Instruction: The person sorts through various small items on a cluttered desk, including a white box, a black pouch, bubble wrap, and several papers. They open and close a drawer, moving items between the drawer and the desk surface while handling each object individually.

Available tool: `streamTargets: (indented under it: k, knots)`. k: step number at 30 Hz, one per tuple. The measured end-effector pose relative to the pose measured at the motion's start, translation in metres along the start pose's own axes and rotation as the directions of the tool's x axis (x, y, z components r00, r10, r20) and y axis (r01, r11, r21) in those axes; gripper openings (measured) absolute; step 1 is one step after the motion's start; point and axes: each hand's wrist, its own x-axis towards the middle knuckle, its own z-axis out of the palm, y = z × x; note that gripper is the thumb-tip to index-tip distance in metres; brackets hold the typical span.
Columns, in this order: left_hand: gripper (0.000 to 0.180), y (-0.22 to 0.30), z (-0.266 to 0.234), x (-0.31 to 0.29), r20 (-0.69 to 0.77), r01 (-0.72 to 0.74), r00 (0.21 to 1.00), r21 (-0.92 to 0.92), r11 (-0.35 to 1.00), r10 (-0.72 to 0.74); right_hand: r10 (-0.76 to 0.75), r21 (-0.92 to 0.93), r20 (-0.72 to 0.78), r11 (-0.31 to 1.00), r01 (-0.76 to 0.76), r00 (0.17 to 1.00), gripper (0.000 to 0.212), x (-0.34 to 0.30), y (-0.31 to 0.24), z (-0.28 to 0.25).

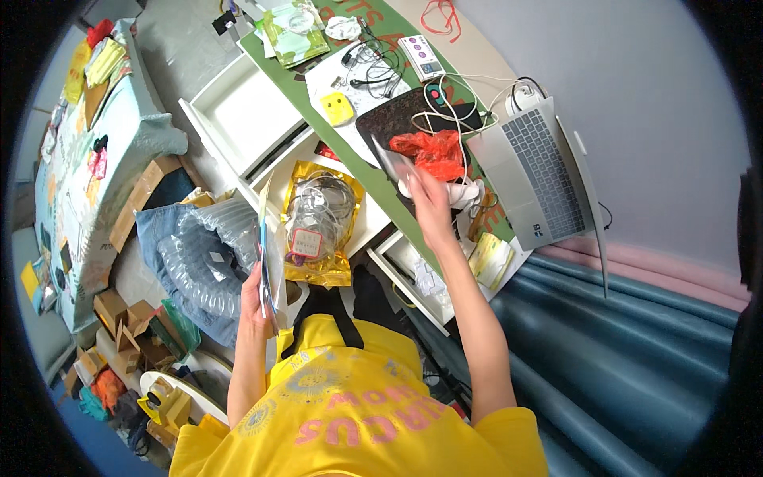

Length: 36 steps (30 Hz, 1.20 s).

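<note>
My left hand [254, 300] is closed round a bundle of thin flat packets [273, 262], seen nearly edge-on, with white, blue and clear plastic edges. Over the green desk, my right hand [430, 205] grips a thin, pale flat packet [391, 161], slightly blurred; its kind I cannot make out. Close by that hand lie a crumpled red plastic bag [433, 153] and a white object partly hidden behind the fingers. Between my arms, an open drawer [369, 219] holds a shiny gold pouch [344, 266] with clear-bagged grey cables [322, 208] on it.
An open laptop [540, 171] stands at the desk's right end. Cables, earphones [369, 67], a yellow case [337, 109] and a black mat [389, 119] cover the green desk [298, 89]. Another white drawer [246, 111] juts out. Bubble wrap [187, 246] and boxes [139, 330] lie left.
</note>
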Motion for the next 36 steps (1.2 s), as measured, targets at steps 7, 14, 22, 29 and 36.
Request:
streamTargets:
  k: [7, 14, 22, 29, 36]
  knots:
    - [0.027, 0.004, 0.014, -0.007, -0.039, -0.031, 0.999, -0.053, 0.998, 0.029, -0.461, -0.804, 0.078, 0.495, 0.329, 0.884, 0.027, 0.115, 0.075, 0.02]
    - [0.026, -0.001, 0.009, -0.011, -0.091, -0.03, 0.995, 0.05, 0.998, 0.034, -0.352, -0.804, 0.114, 0.517, 0.294, 0.929, 0.047, 0.009, 0.063, 0.034]
    - [0.026, -0.003, 0.005, 0.011, 0.061, 0.053, 0.996, 0.17, 0.984, -0.064, -0.274, -0.867, -0.017, 0.483, 0.122, 0.961, 0.038, -0.082, 0.063, -0.044]
    - [0.037, -0.041, 0.082, 0.001, 0.048, -0.06, 0.998, 0.47, 0.88, 0.042, -0.36, -0.947, -0.018, 0.307, 0.1, 0.933, 0.027, 0.038, 0.073, -0.076]
    - [0.033, -0.051, 0.082, -0.002, 0.093, -0.12, 0.991, 0.281, 0.952, 0.097, -0.418, -0.577, -0.223, 0.785, 0.226, 0.881, 0.013, -0.044, 0.027, -0.061]
